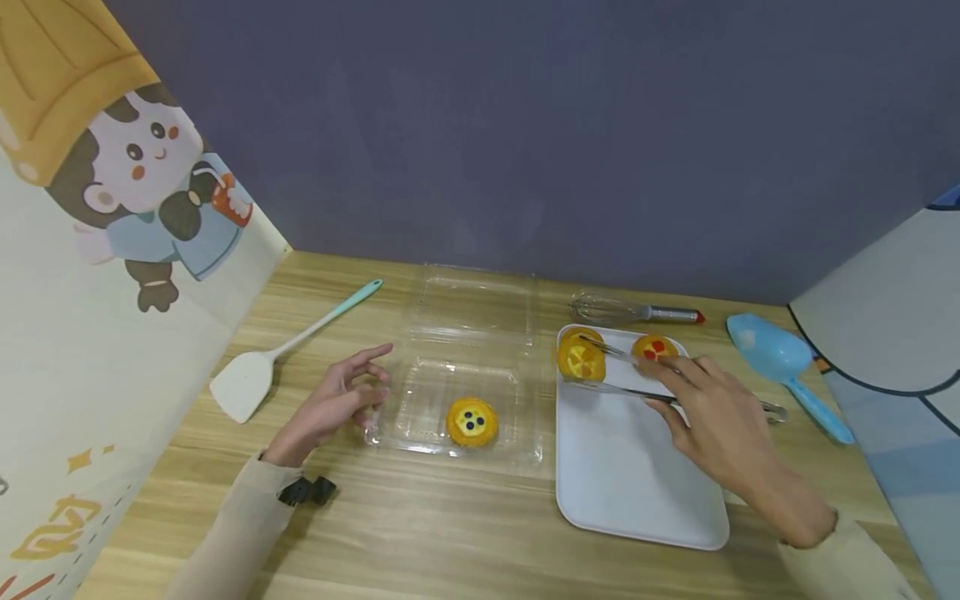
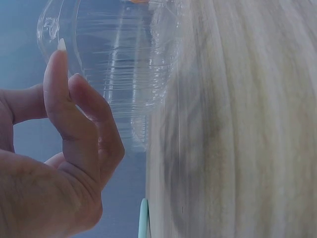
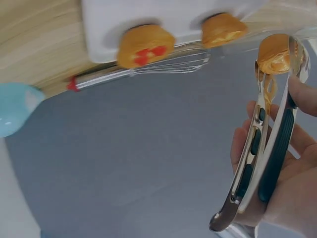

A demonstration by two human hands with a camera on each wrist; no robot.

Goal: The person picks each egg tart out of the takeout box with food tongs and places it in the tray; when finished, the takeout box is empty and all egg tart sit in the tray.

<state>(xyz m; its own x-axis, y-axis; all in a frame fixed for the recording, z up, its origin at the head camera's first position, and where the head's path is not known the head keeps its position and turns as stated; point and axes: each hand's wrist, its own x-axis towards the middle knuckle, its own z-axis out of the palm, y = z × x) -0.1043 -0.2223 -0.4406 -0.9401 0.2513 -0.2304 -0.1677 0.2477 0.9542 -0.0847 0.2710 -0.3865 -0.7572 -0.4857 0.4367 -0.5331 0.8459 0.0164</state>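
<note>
My right hand (image 1: 712,417) grips a pair of metal tongs (image 3: 282,148) with dark green grip inserts. A yellow-topped egg tart (image 3: 274,53) sits between the tong tips, over the far left of the white tray (image 1: 622,483). A second tart (image 3: 223,29) lies behind it, and a red-dotted tart (image 1: 651,348) is at the tray's far side. My left hand (image 1: 341,404) has loosely bent fingers beside the left edge of a clear hinged plastic box (image 1: 420,400); one fingertip overlaps its rim in the left wrist view. Inside is a tart with dark blue dots (image 1: 472,422).
Behind the tray lies a whisk (image 1: 622,312). A light blue scoop (image 1: 780,358) is on the right, and a white spatula (image 1: 247,383) with a mint handle on the left. The box's lid (image 1: 476,304) lies open toward the dark back wall (image 1: 510,150).
</note>
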